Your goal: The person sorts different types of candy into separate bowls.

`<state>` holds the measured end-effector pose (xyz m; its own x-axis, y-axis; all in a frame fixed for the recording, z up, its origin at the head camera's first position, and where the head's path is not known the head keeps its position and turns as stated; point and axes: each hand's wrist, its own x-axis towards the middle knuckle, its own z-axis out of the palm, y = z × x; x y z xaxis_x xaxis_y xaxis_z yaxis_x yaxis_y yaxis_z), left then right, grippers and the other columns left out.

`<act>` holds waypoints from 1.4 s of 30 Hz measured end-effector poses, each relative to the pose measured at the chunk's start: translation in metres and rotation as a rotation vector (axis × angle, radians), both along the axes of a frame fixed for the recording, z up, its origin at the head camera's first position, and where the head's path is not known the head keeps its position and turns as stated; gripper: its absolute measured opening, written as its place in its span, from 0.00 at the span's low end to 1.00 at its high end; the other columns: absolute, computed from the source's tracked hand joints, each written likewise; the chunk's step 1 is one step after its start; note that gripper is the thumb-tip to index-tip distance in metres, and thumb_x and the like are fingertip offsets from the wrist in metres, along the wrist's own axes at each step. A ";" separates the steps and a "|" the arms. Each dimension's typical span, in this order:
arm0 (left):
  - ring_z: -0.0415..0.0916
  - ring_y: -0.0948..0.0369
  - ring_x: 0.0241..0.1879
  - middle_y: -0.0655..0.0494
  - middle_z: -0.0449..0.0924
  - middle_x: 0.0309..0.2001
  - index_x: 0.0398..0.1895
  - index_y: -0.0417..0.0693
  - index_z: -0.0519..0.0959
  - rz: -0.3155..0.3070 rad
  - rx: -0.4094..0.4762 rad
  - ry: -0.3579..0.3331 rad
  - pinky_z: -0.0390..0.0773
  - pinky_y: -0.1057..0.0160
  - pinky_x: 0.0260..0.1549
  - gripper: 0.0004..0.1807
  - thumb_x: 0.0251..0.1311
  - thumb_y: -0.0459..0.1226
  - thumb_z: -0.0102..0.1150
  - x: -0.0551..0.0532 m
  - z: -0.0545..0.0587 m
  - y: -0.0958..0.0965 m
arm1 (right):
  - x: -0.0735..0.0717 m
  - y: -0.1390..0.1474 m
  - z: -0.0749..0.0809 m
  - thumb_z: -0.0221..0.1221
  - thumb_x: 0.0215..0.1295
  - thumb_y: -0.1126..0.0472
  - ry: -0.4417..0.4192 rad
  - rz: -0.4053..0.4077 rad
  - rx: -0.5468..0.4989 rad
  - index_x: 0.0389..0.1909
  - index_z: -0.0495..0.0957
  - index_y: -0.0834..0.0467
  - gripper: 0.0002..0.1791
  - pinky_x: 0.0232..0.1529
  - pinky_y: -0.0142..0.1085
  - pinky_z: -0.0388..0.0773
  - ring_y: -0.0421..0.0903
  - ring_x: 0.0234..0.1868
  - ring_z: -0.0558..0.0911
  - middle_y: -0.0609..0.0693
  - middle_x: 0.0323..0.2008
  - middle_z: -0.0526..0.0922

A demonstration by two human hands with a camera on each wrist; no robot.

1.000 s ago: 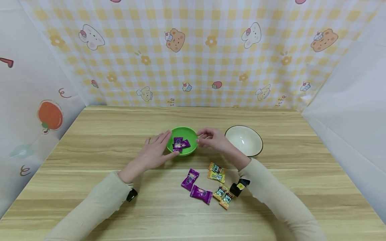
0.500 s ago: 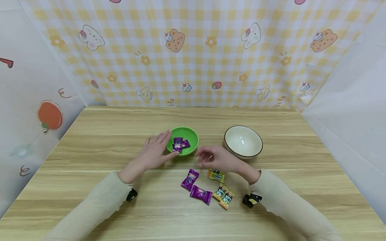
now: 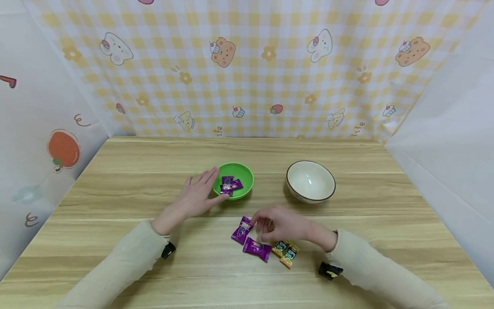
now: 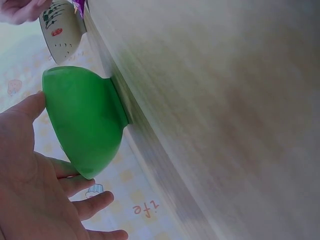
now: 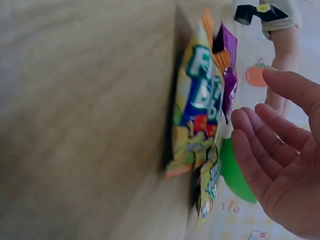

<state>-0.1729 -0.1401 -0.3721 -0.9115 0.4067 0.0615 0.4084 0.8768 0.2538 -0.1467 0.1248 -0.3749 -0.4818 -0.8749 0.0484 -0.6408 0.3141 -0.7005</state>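
Note:
My left hand (image 3: 194, 198) rests against the left side of the green bowl (image 3: 247, 179), fingers mostly straight, thumb at the near rim. Several purple-wrapped candies (image 3: 227, 183) lie inside that bowl. Thumb and fingertips touch the rim in the left wrist view. My right hand (image 3: 284, 224) hovers over the loose candies, fingers loosely bent and holding nothing. Near its fingertips are two purple candies (image 3: 257, 249) on the table. Yellow-orange candies (image 3: 289, 256) lie just below the hand, others hidden under it. The right wrist view shows a yellow candy (image 5: 196, 107) close before the palm.
A white bowl with a dark rim (image 3: 311, 180) stands on the wooden table (image 3: 135, 171), right of the green one. A patterned cloth (image 3: 247, 73) hangs behind the table, with pale sheets at both sides.
My right hand has moved from the green bowl's right rim toward me, down over the yellow candies. The left hand and both bowls stay in place.

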 end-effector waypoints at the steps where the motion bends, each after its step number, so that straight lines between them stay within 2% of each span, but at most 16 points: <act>1: 0.48 0.45 0.62 0.46 0.46 0.66 0.67 0.41 0.46 -0.001 0.000 0.001 0.43 0.39 0.55 0.48 0.53 0.66 0.37 0.000 0.000 0.000 | 0.001 0.000 0.000 0.63 0.51 0.62 0.006 0.000 0.013 0.42 0.75 0.62 0.16 0.28 0.26 0.74 0.34 0.27 0.75 0.46 0.29 0.77; 12: 0.48 0.45 0.62 0.45 0.46 0.66 0.67 0.40 0.46 -0.002 0.002 -0.002 0.44 0.38 0.55 0.49 0.53 0.66 0.36 0.000 0.000 0.000 | 0.012 -0.003 -0.004 0.65 0.49 0.58 0.035 -0.046 0.123 0.41 0.75 0.61 0.18 0.28 0.24 0.71 0.35 0.25 0.72 0.43 0.27 0.74; 22: 0.48 0.45 0.62 0.45 0.46 0.66 0.67 0.41 0.46 0.004 0.000 -0.003 0.43 0.39 0.55 0.49 0.53 0.67 0.36 0.000 0.000 0.000 | 0.019 -0.008 -0.007 0.65 0.48 0.50 0.127 -0.028 0.161 0.38 0.76 0.59 0.21 0.24 0.22 0.65 0.33 0.22 0.66 0.41 0.23 0.70; 32: 0.48 0.46 0.62 0.46 0.46 0.66 0.67 0.41 0.46 0.004 -0.007 0.002 0.44 0.39 0.55 0.48 0.53 0.66 0.36 0.001 0.000 0.000 | 0.022 -0.013 -0.005 0.65 0.48 0.56 0.144 -0.045 0.233 0.38 0.77 0.58 0.16 0.34 0.24 0.69 0.33 0.30 0.70 0.41 0.31 0.74; 42: 0.48 0.46 0.62 0.45 0.46 0.66 0.67 0.40 0.47 -0.006 -0.011 0.012 0.44 0.39 0.55 0.48 0.53 0.66 0.36 0.001 0.000 0.000 | 0.019 -0.010 -0.006 0.63 0.51 0.56 0.107 -0.057 0.210 0.37 0.78 0.57 0.13 0.35 0.25 0.69 0.32 0.31 0.71 0.41 0.32 0.76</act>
